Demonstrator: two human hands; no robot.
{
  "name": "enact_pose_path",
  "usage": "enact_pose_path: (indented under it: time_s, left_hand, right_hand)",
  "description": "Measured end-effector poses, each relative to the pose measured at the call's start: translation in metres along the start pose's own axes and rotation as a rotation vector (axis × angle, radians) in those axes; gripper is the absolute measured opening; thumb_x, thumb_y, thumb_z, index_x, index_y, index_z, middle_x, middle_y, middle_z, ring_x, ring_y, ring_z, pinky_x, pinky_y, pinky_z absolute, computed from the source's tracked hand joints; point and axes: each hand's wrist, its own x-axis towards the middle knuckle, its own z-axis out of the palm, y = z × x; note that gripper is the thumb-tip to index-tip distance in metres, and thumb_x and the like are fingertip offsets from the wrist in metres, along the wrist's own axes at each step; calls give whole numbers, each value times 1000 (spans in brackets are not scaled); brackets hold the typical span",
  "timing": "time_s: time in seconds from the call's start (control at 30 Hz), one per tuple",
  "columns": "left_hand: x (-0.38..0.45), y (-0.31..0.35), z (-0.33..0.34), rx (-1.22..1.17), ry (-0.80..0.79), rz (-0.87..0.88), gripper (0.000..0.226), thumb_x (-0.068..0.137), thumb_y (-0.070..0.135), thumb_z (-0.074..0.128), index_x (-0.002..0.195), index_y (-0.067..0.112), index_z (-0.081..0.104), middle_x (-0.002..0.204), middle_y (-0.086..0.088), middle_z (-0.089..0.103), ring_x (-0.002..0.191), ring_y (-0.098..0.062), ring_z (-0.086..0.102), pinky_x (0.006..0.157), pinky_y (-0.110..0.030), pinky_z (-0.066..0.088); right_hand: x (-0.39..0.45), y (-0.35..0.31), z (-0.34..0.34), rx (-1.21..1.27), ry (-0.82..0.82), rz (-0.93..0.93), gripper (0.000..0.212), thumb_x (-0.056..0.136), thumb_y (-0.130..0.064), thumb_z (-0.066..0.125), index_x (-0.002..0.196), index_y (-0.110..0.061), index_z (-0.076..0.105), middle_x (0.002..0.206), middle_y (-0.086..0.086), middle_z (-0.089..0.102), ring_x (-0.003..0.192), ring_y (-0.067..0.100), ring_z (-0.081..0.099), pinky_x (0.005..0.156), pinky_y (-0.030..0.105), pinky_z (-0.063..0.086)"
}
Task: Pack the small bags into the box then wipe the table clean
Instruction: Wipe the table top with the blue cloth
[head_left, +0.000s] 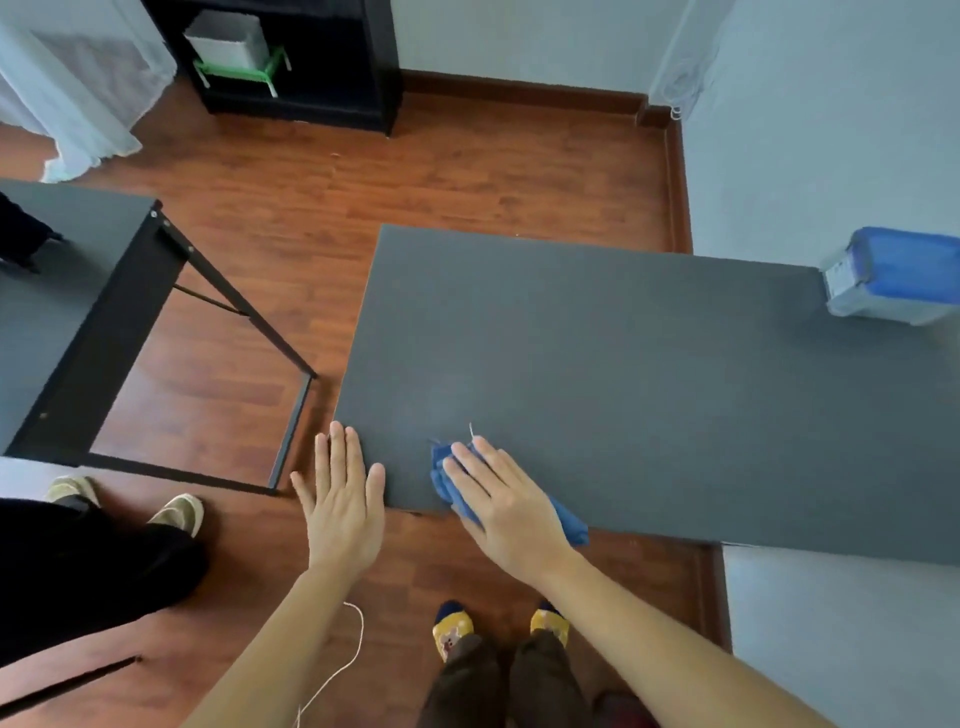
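Observation:
A dark grey table (623, 364) fills the middle of the head view. My right hand (501, 506) lies flat on a crumpled blue cloth (569, 525) near the table's front left corner and presses it onto the top. My left hand (343, 499) is open with fingers spread, hovering at the left front corner, its thumb over the table's edge, holding nothing. A clear plastic box with a blue lid (893, 275) stands at the far right end of the table, lid on. No small bags are in sight.
A second grey table with a black frame (78, 312) stands to the left. Another person's legs and slippers (176, 512) are at the lower left. A black shelf (291, 57) stands at the back. A white cord (337, 670) hangs by my left arm.

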Motion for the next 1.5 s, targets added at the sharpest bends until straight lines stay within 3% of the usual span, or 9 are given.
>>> enact_pose_path:
  time_s: [0.27,0.47,0.77,0.83,1.0,1.07,1.23,1.33,1.5]
  left_hand:
    - [18,48,10,182,31,104,80,92,54,4,150,-1,10,161,-17,7,149,-30,2,117,-57,7]
    - [47,112,26,246,-17,224,84,92,57,-4,149,-2,15,160,-17,13,149,-30,8,117,-56,14]
    - [71,158,46,330,-1,252,78,94,58,7,151,4,9,161,-12,8,150,-26,0,119,-52,14]
    - [83,175,49,335,3,282,77,94,58,7,151,6,4,161,-10,2,149,-24,-4,120,-51,11]
    - [100,196,52,350,-11,288,77,93,59,5,151,9,-4,161,-7,-7,149,-22,-11,121,-50,8]
    - [100,196,51,349,-16,281,77,94,59,7,151,8,-2,162,-8,-5,149,-22,-10,120,-50,9]
    - [99,196,51,349,-32,274,77,94,58,10,152,7,1,162,-9,-3,149,-23,-8,120,-50,8]
    - [99,197,51,360,-39,264,77,94,58,9,152,8,1,162,-9,-3,150,-23,-7,120,-51,11]
    - [100,196,49,335,-54,262,78,93,58,9,152,6,8,162,-8,-1,150,-22,-6,119,-52,12]
  right_hand:
    - [-84,170,-76,-71,304,1113,52,100,-25,50,145,1,43,154,18,40,146,42,28,119,47,28]
    - [-71,113,-43,-83,-8,266,51,100,-40,45,144,-15,47,154,0,43,147,23,32,117,38,36]
    - [24,297,-110,-138,225,1034,54,102,-28,41,148,0,35,157,17,33,147,39,24,123,42,17]
    - [90,292,-104,-111,208,938,56,102,-30,39,150,-2,32,159,15,29,149,37,20,123,42,16]
    - [163,247,-78,-63,-55,81,50,99,-29,49,141,-4,47,151,12,45,144,35,33,117,45,31]
    - [153,290,-93,-77,35,144,48,100,-32,48,140,-6,49,149,10,47,144,32,35,118,42,30]
    - [103,395,-132,-90,257,968,50,103,-32,38,142,-2,41,151,15,42,145,38,28,119,44,24]
    - [98,318,-107,-69,285,826,52,101,-29,45,144,0,39,153,18,38,145,40,29,119,47,27]
    - [8,231,-72,-46,-50,122,49,102,-36,45,143,-9,46,153,5,43,146,25,33,117,38,34]
